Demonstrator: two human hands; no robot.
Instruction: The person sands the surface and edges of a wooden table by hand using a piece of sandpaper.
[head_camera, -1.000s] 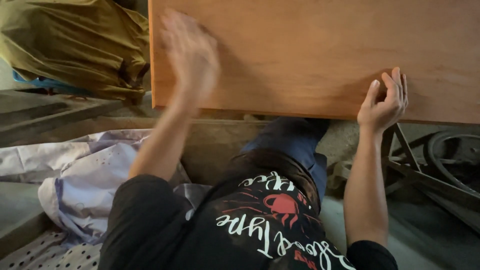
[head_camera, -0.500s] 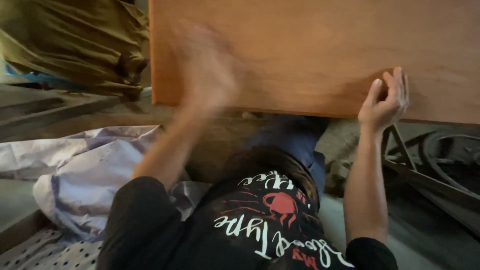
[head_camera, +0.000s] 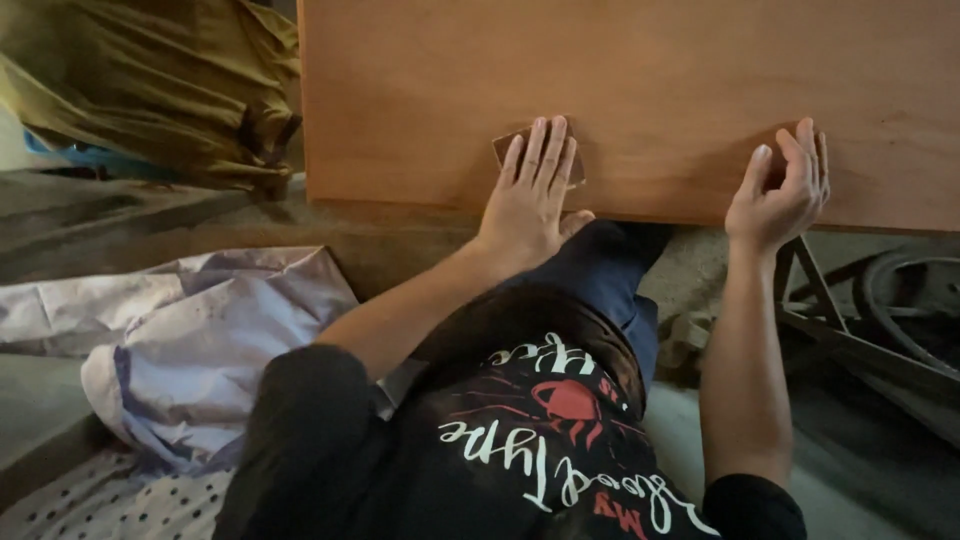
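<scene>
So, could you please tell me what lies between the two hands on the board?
Only bare orange-brown board between the left hand and right hand, in the head view.

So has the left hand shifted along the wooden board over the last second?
Yes. The left hand has moved right and lower along the wooden board, farther from its left edge, now flat on a brown sanding piece.

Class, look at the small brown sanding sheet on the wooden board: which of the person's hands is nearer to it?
Left. The left hand lies flat on the sanding sheet; the right hand grips the board edge, well apart.
</scene>
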